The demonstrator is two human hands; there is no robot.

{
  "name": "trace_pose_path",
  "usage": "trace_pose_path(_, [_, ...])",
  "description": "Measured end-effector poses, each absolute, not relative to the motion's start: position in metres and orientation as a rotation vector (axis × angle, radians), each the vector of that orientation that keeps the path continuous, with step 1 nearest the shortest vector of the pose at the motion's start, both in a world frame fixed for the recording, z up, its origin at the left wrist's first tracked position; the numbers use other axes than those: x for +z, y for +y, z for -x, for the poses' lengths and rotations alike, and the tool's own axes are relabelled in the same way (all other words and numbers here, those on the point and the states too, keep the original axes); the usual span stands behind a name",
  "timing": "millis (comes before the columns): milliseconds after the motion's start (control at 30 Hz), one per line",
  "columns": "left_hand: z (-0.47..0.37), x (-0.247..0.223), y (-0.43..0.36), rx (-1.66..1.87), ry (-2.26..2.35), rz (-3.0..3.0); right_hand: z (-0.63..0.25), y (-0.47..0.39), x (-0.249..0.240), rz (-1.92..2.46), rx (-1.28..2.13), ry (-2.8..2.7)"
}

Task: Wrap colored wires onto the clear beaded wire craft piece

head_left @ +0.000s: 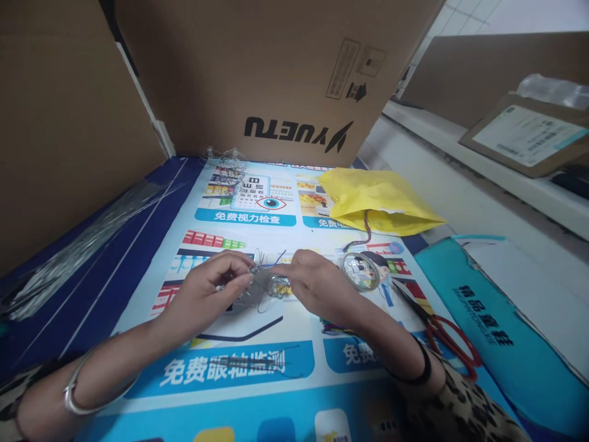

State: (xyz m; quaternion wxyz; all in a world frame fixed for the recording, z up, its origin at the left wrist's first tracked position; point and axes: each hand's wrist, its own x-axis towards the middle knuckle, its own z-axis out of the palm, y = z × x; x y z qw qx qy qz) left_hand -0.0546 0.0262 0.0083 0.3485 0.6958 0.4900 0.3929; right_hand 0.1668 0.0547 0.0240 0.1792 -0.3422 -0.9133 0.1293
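Note:
Over the middle of the printed poster, my left hand (221, 283) pinches a tangled piece of thin silvery wire (264, 283) between thumb and fingertips. My right hand (317, 283) meets it from the other side, index finger stretched toward the wire and the other fingers curled. Fine wire ends stick up and loop below the fingers. A short dark blue strand (281, 256) rises between the hands. What the right fingertips grip is too small to make out. To the right of that hand lies a round clear dish (361, 272) with small shiny bits in it.
Red-handled scissors (453, 344) lie at the right beside a teal package (501, 325). Behind them is a yellow pouch (377, 196) with a braided cord. Wire bundles lie at the left (101, 245) and at the back (227, 162). Cardboard (276, 73) stands behind.

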Motion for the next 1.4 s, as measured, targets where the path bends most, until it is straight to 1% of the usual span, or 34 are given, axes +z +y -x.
trace_pose_path(200, [0.054, 0.008, 0.025, 1.018, 1.272, -1.798, -0.162, 0.064, 0.032, 0.943, 0.243, -2.822])
trace_pose_path(400, [0.053, 0.010, 0.025, 1.016, 1.273, -1.812, -0.163, 0.066, 0.028, 0.929, 0.127, -2.864])
trace_pose_path(533, [0.053, 0.010, 0.025, 1.005, 1.268, -1.815, -0.162, 0.067, 0.027, 0.937, 0.132, -2.885])
trace_pose_path(700, [0.052, 0.011, 0.025, 1.008, 1.274, -1.808, -0.163, 0.071, 0.025, 0.910, 0.307, -2.849])
trace_pose_path(967, [0.052, 0.011, 0.025, 1.010, 1.272, -1.814, -0.166, 0.077, 0.026, 0.854, 0.702, -2.681])
trace_pose_path(1233, [0.051, 0.011, 0.025, 1.019, 1.283, -1.805, -0.171, 0.080, 0.028, 0.852, 0.965, -2.524])
trace_pose_path(1400, [0.053, 0.011, 0.025, 1.008, 1.274, -1.801, -0.173, 0.080, 0.028, 0.876, 1.043, -2.506])
